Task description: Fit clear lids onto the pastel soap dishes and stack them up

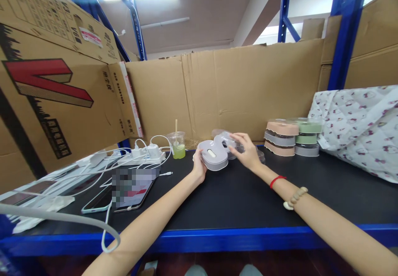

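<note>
Grey figure-eight container [216, 159] in the clasp of the left hand [200, 166], right hand [248, 153] half-curled at clear plastic [221, 133], hold unclear

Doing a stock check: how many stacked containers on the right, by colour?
Peach containers: 2
Grey containers: 2
Green containers: 2
Total: 6
</note>
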Demonstrator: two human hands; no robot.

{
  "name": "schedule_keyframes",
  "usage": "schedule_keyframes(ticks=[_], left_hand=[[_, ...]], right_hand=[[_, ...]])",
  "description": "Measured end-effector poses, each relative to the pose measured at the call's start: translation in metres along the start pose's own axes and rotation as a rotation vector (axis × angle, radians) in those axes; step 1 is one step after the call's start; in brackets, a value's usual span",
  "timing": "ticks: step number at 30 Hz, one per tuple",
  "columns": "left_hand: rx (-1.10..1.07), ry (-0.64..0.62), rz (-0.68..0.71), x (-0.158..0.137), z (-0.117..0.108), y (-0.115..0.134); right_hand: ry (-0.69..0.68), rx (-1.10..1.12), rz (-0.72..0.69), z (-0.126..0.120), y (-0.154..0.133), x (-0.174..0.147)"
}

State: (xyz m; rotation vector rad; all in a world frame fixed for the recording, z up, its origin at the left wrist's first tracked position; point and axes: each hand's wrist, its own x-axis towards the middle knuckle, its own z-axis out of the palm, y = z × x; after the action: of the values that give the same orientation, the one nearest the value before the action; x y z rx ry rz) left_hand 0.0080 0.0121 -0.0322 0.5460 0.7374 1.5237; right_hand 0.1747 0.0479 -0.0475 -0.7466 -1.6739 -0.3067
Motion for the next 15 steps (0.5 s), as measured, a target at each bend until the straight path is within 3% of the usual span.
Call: schedule_keyframes(ticks=[3, 6, 15], left_hand=[[-0.043, -0.080, 0.031, -0.002, 0.002, 0.002], [-0.020, -0.081, 0.053, -0.001, 0.002, 0.001], [0.034, -0.079, 0.031, 0.003, -0.001, 0.002]], right_hand=[[-0.149, 0.069, -0.122, 0.010, -0.016, -0.004], [-0.230, 0.087, -0.148, 0.014, -0.023, -0.007], [-0.255, 0.077, -0.226, 0.011, -0.022, -0.008]])
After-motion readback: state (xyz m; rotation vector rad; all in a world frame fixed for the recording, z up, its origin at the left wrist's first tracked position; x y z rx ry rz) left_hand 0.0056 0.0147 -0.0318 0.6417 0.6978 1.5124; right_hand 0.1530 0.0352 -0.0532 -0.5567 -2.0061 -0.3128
